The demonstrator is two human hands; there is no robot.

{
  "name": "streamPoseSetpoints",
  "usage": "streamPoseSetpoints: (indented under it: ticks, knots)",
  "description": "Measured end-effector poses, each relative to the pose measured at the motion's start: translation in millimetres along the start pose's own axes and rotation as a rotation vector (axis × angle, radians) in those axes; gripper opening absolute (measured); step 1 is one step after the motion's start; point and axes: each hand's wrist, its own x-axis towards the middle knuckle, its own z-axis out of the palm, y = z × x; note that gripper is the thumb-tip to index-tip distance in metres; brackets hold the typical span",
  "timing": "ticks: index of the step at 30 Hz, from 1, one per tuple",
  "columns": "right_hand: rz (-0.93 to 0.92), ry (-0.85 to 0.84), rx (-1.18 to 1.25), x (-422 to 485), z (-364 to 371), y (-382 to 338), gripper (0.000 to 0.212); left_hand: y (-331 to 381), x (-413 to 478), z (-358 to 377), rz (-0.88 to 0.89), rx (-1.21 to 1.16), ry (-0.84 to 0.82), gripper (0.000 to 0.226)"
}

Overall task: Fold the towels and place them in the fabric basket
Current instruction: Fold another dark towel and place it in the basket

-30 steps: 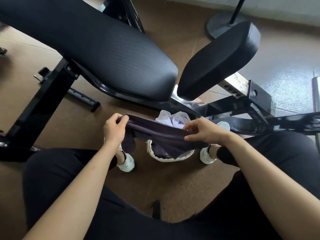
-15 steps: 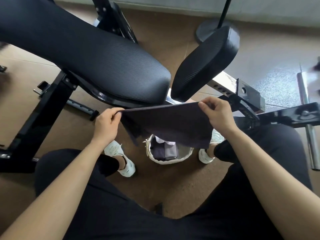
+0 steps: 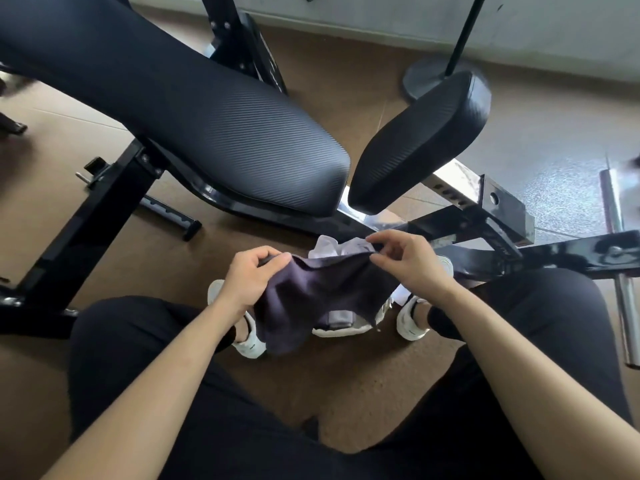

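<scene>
One dark towel (image 3: 322, 296) between left hand (image 3: 249, 278) and right hand (image 3: 408, 261); one basket (image 3: 341, 331).

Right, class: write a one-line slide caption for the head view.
Beside a weight bench, the left hand and right hand hold a dark purple towel over the fabric basket.

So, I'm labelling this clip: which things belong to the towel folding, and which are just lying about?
Job: dark towel, pinched by left hand and right hand; basket; white cloth.
Lying about: bench; stand base; steel bar.
</scene>
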Motion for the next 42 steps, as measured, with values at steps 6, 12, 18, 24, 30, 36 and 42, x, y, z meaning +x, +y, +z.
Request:
streamPoseSetpoints:
  ticks: [6,12,18,24,30,36,42]
  knots:
    - [-0.148,-0.197,0.049,-12,40,-39,0.040,25,-18,23,0.158,0.096,-0.300,0.018]
    - [-0.104,-0.214,-0.054,-5,42,-39,0.005,11,-17,18,0.136,0.168,-0.285,0.008]
    - [-0.060,-0.091,0.036,0,21,-35,0.007,3,-11,12,0.144,0.383,-0.169,0.023]
    - [0.039,0.169,0.252,6,-6,-27,0.009,-5,-8,4,0.105,0.412,-0.149,0.021]
    - [0.164,0.378,0.203,19,-21,-5,0.010,-14,-3,-2,0.021,0.365,-0.097,0.033]
    - [0.267,0.432,0.123,27,-29,11,0.009,-15,4,-6,-0.042,0.103,0.050,0.028]
    - [0.309,0.375,0.088,27,-26,20,0.007,-9,4,-6,-0.069,-0.189,0.121,0.021]
